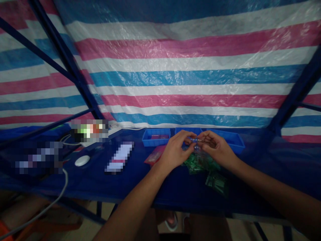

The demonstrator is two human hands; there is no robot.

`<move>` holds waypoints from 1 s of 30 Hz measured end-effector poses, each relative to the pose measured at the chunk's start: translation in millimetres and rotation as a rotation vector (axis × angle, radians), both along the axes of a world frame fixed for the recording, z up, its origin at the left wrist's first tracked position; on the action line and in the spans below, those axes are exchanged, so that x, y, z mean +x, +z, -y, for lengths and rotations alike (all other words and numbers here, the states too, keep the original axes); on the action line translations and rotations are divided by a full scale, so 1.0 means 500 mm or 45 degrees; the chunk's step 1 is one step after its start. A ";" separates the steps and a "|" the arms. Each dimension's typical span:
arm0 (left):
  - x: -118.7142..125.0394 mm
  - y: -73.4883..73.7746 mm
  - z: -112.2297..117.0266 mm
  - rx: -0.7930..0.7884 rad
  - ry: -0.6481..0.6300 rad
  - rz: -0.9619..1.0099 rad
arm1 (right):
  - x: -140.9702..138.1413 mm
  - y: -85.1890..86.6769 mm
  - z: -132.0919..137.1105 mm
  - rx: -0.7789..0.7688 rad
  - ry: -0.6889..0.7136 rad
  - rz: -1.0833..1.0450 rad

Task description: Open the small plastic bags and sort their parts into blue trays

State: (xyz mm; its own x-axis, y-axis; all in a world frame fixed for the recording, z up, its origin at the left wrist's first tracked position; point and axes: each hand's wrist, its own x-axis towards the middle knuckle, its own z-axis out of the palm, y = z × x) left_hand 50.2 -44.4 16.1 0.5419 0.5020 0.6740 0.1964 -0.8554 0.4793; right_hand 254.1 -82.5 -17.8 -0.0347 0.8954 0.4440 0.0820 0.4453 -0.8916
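Observation:
My left hand (pixel 177 149) and my right hand (pixel 217 147) meet above the blue table (pixel 173 187), thumbs and fingers pinched toward each other. Between the fingertips is a small clear, shiny item (pixel 196 140), held from both sides; its exact kind is too small to make out. Just below my hands lies a pile of small green plastic packets (pixel 194 164). One green packet (pixel 217 182) sits nearer the table's front edge, under my right forearm. A pink plastic bag (pixel 153 156) rests left of my left hand, partly hidden by it.
Blue trays (pixel 147 143) line the back of the table, the right one (pixel 235 144) partly behind my right hand. To the left lie a phone (pixel 119 157), a white mouse-like object (pixel 82 160) and a cable (pixel 65 182). Blue frame bars (pixel 67 67) and striped sheeting (pixel 188 77) enclose the table.

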 end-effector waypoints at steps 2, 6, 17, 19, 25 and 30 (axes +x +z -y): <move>0.001 -0.003 -0.001 0.034 0.009 -0.032 | 0.002 0.001 -0.003 -0.015 -0.016 -0.056; 0.003 -0.011 -0.003 0.043 0.011 -0.065 | 0.002 0.003 -0.003 -0.015 -0.014 -0.105; 0.002 -0.006 -0.002 0.081 -0.011 0.031 | -0.003 -0.001 0.003 0.113 -0.259 -0.034; 0.004 -0.009 -0.003 0.025 -0.027 0.020 | -0.007 0.003 0.009 0.091 -0.211 -0.047; 0.007 -0.023 -0.018 0.006 0.062 0.024 | -0.011 0.018 0.019 0.071 -0.081 -0.017; 0.008 -0.023 -0.017 -0.139 0.064 0.117 | 0.000 0.011 0.007 0.118 -0.248 0.002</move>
